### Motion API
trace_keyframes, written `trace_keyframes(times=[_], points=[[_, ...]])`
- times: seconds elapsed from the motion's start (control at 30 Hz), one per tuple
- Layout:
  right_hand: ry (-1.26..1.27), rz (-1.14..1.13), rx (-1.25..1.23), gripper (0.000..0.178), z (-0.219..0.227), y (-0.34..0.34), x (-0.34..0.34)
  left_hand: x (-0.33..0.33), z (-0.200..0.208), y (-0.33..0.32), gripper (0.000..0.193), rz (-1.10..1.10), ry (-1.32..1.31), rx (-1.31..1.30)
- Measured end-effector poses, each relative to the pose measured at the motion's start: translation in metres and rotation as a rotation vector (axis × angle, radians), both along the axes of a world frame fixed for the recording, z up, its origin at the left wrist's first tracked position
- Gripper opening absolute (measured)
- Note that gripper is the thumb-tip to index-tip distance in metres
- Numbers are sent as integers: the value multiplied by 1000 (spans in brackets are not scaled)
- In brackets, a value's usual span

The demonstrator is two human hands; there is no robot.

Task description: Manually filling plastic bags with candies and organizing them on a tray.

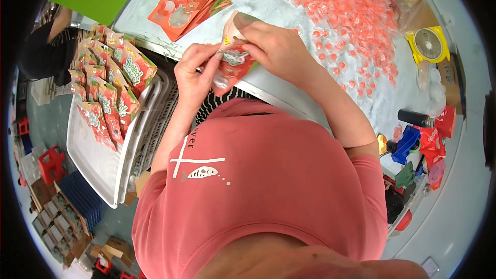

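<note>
A red candy pouch (pixel 233 67) with a pale top is held up over the near table edge, in front of my chest. My left hand (pixel 195 75) pinches its left side between thumb and fingers. At the upper right of the same pouch, my right hand (pixel 279 51) grips the top with bent fingers. Whether the pouch's mouth is parted cannot be made out. Just beyond my hands lies a fanned stack of flat red pouches (pixel 181 10). Small clear-wrapped red candies (pixel 346 15) spread across the table to the right.
Several plump pouches (pixel 108 88) stand on a white tray (pixel 88 160) atop stacked trays at left. A person (pixel 44 46) is partly visible beyond. Right of the candies are a yellow-framed round device (pixel 428 45), a black cylinder (pixel 416 119) and a blue tool (pixel 405 144).
</note>
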State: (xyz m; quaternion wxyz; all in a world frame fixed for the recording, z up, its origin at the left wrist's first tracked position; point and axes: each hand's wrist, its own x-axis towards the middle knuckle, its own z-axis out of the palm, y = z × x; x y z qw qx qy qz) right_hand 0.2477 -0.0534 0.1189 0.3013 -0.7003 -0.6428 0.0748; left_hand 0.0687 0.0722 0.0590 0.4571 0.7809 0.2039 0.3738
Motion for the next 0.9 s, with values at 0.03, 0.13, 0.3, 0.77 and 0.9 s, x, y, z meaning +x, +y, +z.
trace_keyframes(times=[0.03, 0.13, 0.3, 0.77, 0.9], points=[[-45, 49, 19, 26, -3, -3, 2, -6, -3, 4, 23, -104, 36, -43], [-163, 158, 57, 24, 5, -14, 1, -8, 8, 18, 28, -79, 12, -144], [-196, 274, 138, 21, 14, -24, -13, 2, 0, 25, 31, -436, 139, -741], [70, 414, -118, 32, 23, -40, -13, -11, -15, -14, 27, -347, 38, -638], [-43, 352, -280, 28, 33, -42, -20, -16, -3, -19, 26, -384, 15, -608]])
